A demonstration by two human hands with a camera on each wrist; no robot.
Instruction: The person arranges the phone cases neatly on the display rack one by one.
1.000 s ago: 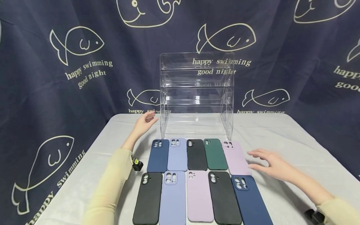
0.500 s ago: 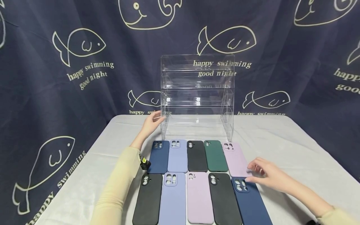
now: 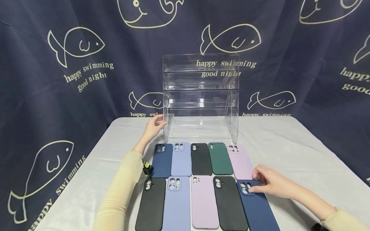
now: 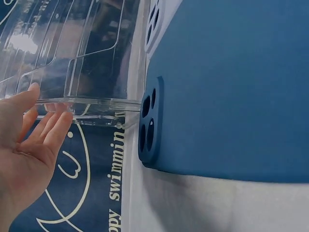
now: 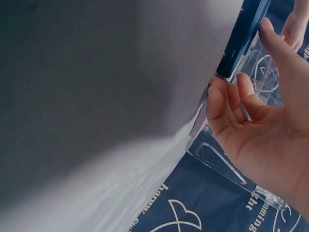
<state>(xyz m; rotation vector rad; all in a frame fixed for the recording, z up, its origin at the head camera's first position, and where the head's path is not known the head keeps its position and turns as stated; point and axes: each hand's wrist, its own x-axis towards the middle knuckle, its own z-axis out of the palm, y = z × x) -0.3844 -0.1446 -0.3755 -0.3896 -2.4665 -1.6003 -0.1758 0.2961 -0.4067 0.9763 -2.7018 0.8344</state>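
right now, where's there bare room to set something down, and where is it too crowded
Bare table lies right of the stand, beyond the right grip, out to the table's right edge. Another patch lies between the left sleeve and the table's left edge. Crowded: the middle, where two rows of cases reach up to the stand, nearly edge to edge.

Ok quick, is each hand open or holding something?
Left hand: holding the clear rack by its side.
Right hand: at the nearer dark blue case; can't tell if gripping.
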